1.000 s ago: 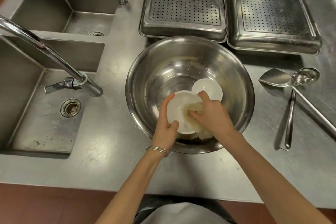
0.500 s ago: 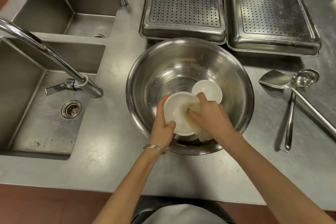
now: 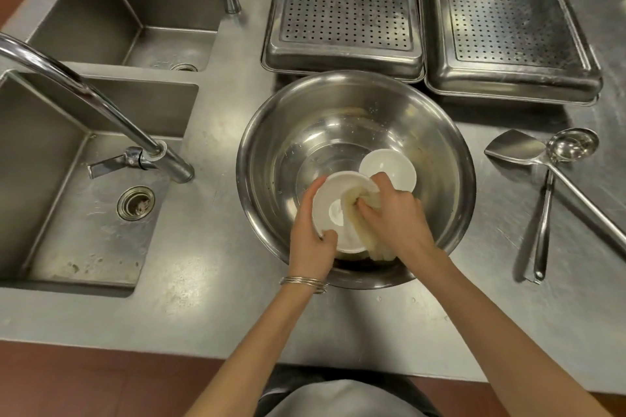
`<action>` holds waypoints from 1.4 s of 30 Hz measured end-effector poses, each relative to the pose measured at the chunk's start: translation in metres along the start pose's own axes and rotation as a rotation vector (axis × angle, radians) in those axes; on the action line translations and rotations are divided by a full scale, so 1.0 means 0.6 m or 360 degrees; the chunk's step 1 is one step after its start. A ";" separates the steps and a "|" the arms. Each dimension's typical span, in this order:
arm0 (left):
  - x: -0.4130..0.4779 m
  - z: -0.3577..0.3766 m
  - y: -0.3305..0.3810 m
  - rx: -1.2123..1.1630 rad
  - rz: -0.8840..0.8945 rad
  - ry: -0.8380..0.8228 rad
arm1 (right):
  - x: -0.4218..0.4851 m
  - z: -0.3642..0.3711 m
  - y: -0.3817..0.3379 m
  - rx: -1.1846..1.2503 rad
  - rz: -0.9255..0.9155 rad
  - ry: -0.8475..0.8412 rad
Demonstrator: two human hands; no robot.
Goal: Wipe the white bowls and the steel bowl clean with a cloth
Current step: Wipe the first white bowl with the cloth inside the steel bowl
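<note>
Sinks occupy the left: we record a far sink (image 3: 101, 10) and a near sink (image 3: 40, 162), with a curved faucet (image 3: 101, 101) arching over the latter. At centre stands the steel bowl (image 3: 338, 105). Inside it, the left hand (image 3: 310, 240) grips the near rim of a tilted white bowl (image 3: 330, 206). The right hand (image 3: 396, 213) is curled round a pale cloth (image 3: 354, 201) pressed into that bowl, hiding its right side. A second white bowl (image 3: 386, 166) sits just beyond, partly covered by the knuckles. Two perforated trays (image 3: 342, 3) lie far of the steel bowl. At right, a spatula (image 3: 515, 147) and ladle (image 3: 572, 144) rest on the counter, their handles crossing.
</note>
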State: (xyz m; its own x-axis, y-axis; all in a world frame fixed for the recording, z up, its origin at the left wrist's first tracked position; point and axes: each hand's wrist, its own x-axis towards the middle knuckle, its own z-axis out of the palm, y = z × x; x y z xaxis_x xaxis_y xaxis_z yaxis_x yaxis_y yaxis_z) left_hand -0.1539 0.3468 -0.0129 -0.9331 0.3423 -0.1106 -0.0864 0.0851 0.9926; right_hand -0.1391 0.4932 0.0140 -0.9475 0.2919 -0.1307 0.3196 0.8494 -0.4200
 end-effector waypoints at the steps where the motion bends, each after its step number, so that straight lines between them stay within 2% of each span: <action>1: 0.000 -0.001 -0.001 0.0005 -0.0015 0.0005 | -0.002 0.000 0.001 -0.0007 -0.0028 -0.0036; 3: 0.006 -0.014 -0.001 0.0039 -0.0062 -0.0116 | -0.003 -0.005 0.002 -0.0083 -0.0116 -0.0149; 6: 0.035 -0.051 0.011 0.0149 -0.0194 -0.0647 | 0.005 -0.014 -0.002 -0.0317 -0.0264 -0.0340; 8: 0.056 -0.064 0.021 0.0298 -0.0298 -0.0904 | 0.006 -0.013 -0.007 -0.0432 -0.0331 -0.0321; 10: 0.060 -0.062 0.021 0.0311 -0.0313 -0.0749 | 0.007 -0.013 -0.005 -0.0423 -0.0309 -0.0159; 12: 0.043 -0.046 0.016 0.0312 -0.0299 -0.0375 | 0.011 -0.011 0.002 -0.0347 -0.0220 -0.0030; 14: 0.021 -0.023 0.010 0.0341 -0.0225 -0.0104 | 0.011 -0.010 0.006 -0.0219 -0.0106 0.0009; 17: 0.001 0.002 0.003 0.0291 -0.0165 0.0118 | 0.002 -0.005 0.004 -0.0163 -0.0042 0.0028; 19: 0.004 -0.003 0.001 0.0237 -0.0206 0.0109 | -0.006 -0.006 0.000 -0.0223 -0.0035 -0.0062; 22: 0.023 -0.031 0.001 0.0334 -0.0251 -0.0179 | -0.010 -0.008 -0.007 -0.0452 -0.0109 -0.0248; 25: 0.037 -0.039 0.011 0.0350 -0.0268 -0.0329 | 0.000 -0.002 -0.004 -0.0530 -0.0176 -0.0207; 28: 0.030 -0.023 0.022 0.0170 -0.0242 -0.0200 | 0.012 -0.004 0.006 -0.0455 -0.0118 -0.0059; 32: 0.012 0.004 0.021 0.0076 -0.0194 0.0100 | 0.012 -0.008 0.006 0.0070 0.0193 0.0017; 35: 0.000 0.007 0.014 0.0086 -0.0174 0.0228 | 0.004 -0.004 -0.004 -0.0135 0.0086 -0.0133; 39: 0.020 -0.025 0.011 0.0134 -0.0200 0.0113 | 0.011 -0.025 -0.007 -0.0093 -0.0051 -0.0359; 42: 0.040 -0.039 0.023 0.0176 -0.0178 0.0018 | 0.016 -0.048 0.005 0.0267 -0.0115 -0.0402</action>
State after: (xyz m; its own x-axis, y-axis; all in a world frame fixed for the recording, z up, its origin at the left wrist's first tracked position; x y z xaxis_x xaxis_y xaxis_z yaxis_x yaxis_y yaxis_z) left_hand -0.1856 0.3340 -0.0007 -0.9238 0.3144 -0.2187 -0.1515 0.2245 0.9626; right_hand -0.1467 0.5111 0.0374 -0.9473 0.0973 -0.3053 0.2651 0.7733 -0.5760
